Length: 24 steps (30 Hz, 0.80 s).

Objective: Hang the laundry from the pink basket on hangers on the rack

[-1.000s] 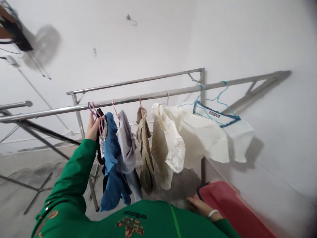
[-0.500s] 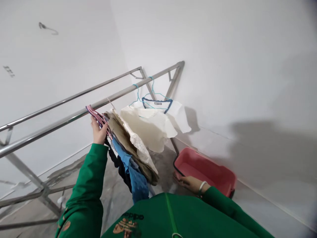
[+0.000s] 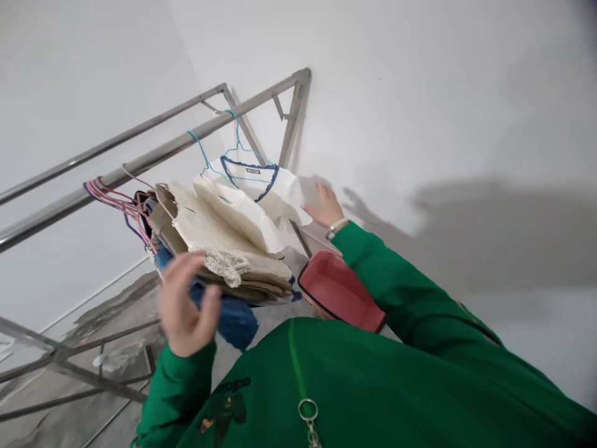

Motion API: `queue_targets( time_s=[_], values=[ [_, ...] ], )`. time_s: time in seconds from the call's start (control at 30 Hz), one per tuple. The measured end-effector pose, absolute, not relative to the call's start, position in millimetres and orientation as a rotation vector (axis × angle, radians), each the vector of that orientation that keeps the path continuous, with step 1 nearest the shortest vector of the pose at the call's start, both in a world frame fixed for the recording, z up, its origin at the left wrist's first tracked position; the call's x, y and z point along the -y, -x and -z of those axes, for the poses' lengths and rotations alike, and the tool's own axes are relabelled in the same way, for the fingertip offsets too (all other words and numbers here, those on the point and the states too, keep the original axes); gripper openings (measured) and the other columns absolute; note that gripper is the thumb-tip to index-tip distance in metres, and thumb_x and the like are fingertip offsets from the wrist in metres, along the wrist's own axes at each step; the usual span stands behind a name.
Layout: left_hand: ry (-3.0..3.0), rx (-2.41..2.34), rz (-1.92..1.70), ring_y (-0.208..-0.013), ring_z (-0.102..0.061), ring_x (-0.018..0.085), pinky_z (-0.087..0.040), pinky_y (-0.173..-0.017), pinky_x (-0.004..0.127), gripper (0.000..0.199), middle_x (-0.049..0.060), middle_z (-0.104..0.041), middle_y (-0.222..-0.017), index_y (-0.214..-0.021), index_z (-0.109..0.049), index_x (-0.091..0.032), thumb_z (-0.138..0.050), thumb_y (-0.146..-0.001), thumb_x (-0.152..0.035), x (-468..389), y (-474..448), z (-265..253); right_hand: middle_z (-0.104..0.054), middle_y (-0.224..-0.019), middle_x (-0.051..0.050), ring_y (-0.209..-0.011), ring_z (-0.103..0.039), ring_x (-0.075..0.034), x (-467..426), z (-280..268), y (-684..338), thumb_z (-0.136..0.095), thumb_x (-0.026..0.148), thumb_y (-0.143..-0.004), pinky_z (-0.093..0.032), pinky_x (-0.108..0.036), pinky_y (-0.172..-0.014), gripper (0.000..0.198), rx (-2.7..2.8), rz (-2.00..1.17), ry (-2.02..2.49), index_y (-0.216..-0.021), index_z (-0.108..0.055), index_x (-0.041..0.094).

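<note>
My left hand, a little blurred, is raised in front of the hanging clothes with its thumb and fingers apart and nothing in it. My right hand reaches forward, fingers spread, at the sleeve of the white top with a blue-trimmed neck; whether it touches the cloth I cannot tell. That top hangs on a turquoise hanger. Left of it hang a second white top, a cream garment with lace, and blue clothing partly behind my left hand. Several pink hangers are bunched on the rail.
The metal drying rack runs diagonally to the wall corner, with crossed legs at lower left. A red basin stands on the floor by the wall, partly covered by my right arm. The grey floor is stained.
My left hand has let go of the pink hangers and come down toward me. My right hand has risen from beside the basin to the white top's sleeve. The view has shifted.
</note>
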State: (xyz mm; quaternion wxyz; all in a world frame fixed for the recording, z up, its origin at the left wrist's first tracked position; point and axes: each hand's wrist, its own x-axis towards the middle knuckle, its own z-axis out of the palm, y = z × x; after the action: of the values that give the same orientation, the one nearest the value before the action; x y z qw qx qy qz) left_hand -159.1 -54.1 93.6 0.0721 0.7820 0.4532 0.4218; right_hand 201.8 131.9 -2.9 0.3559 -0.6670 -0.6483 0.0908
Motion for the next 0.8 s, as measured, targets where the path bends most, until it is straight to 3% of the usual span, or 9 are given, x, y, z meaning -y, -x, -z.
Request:
queue_targets(
  time_s=[0.07, 0.17, 0.27, 0.4, 0.47, 0.53, 0.63, 0.7, 0.8],
  values=[
    [-2.631, -1.047, -1.119, -0.121, -0.057, 0.029, -0.054, -0.1, 0.052, 0.039, 0.006, -0.056, -0.132, -0.128, -0.056, -0.034, -0.058, -0.09, -0.026, 57, 101, -79, -0.044, -0.143, -0.025, -0.133, -0.041, -0.032, -170, -12, -197, -0.065, 0.034, -0.086, -0.035, -0.044, -0.11, 0.072, 1.708, -0.208, 1.731, -0.142, -0.037, 0.0],
    [-2.575, -1.032, -1.156, -0.111, -0.063, 0.022, -0.057, -0.094, 0.039, 0.024, 0.011, -0.062, -0.121, -0.113, -0.064, -0.02, -0.051, -0.094, -0.027, 11, 42, -56, -0.064, -0.112, -0.02, -0.107, -0.057, -0.025, -192, -14, -186, -0.045, 0.027, -0.098, -0.043, -0.036, -0.092, 0.034, 1.838, -0.305, 1.741, -0.119, -0.058, 0.003],
    [-2.382, -1.282, -1.262, -0.111, -0.063, 0.024, -0.057, -0.089, 0.039, 0.032, 0.015, -0.062, -0.122, -0.118, -0.06, -0.017, -0.05, -0.092, -0.033, -62, 20, -41, -0.068, -0.092, -0.012, -0.089, -0.06, -0.02, -177, 6, -178, -0.04, 0.026, -0.099, -0.043, -0.029, -0.079, 0.028, 2.025, -0.324, 1.58, -0.098, -0.064, 0.011],
    [-2.214, -1.509, -1.22, -0.125, -0.054, 0.029, -0.048, -0.102, 0.045, 0.052, 0.018, -0.058, -0.131, -0.129, -0.05, -0.015, -0.064, -0.083, -0.037, -130, 1, -35, -0.067, -0.084, -0.007, -0.082, -0.06, -0.017, -136, 41, -179, -0.046, 0.026, -0.096, -0.042, -0.026, -0.074, 0.022, 2.283, -0.373, 1.286, -0.083, -0.062, 0.017],
    [-2.172, -1.57, -1.153, -0.114, -0.06, 0.028, -0.049, -0.099, 0.043, 0.052, 0.014, -0.064, -0.116, -0.122, -0.053, -0.015, -0.07, -0.079, -0.036, -139, -12, -34, -0.065, -0.082, -0.006, -0.083, -0.059, -0.017, -119, 59, -184, -0.044, 0.025, -0.095, -0.041, -0.026, -0.076, 0.023, 2.33, -0.448, 1.16, -0.08, -0.059, 0.017],
    [-2.158, -1.628, -1.106, -0.089, -0.065, 0.023, -0.052, -0.085, 0.038, 0.047, 0.005, -0.066, -0.091, -0.113, -0.054, -0.017, -0.074, -0.075, -0.034, -135, -25, -31, -0.063, -0.079, -0.006, -0.082, -0.058, -0.017, -104, 79, -189, -0.045, 0.024, -0.093, -0.041, -0.027, -0.076, 0.022, 2.277, -0.615, 1.079, -0.075, -0.056, 0.018],
    [-2.105, -1.6, -1.261, -0.058, -0.053, 0.013, -0.047, -0.064, 0.029, 0.041, -0.007, -0.05, -0.065, -0.109, -0.049, -0.019, -0.073, -0.076, -0.025, -120, -36, -28, -0.059, -0.07, -0.005, -0.074, -0.056, -0.017, -82, 111, -192, -0.054, 0.02, -0.083, -0.043, -0.028, -0.073, 0.018, 2.081, -0.868, 1.08, -0.065, -0.051, 0.018],
    [-2.071, -1.453, -1.458, -0.052, -0.046, 0.01, -0.042, -0.059, 0.026, 0.033, -0.009, -0.043, -0.061, -0.107, -0.047, -0.019, -0.067, -0.082, -0.023, -114, -35, -31, -0.058, -0.067, -0.004, -0.071, -0.056, -0.017, -71, 127, -194, -0.056, 0.024, -0.082, -0.046, -0.029, -0.072, 0.02, 1.921, -0.952, 1.119, -0.064, -0.051, 0.018],
    [-2.049, -1.218, -1.658, -0.057, -0.048, 0.008, -0.041, -0.06, 0.025, 0.023, -0.006, -0.047, -0.065, -0.094, -0.05, -0.019, -0.064, -0.088, -0.036, -109, -24, -50, -0.064, -0.078, -0.006, -0.079, -0.06, -0.017, -71, 136, -207, -0.047, 0.041, -0.092, -0.05, -0.033, -0.079, 0.028, 1.588, -1.011, 1.184, -0.078, -0.058, 0.018]
  ],
)
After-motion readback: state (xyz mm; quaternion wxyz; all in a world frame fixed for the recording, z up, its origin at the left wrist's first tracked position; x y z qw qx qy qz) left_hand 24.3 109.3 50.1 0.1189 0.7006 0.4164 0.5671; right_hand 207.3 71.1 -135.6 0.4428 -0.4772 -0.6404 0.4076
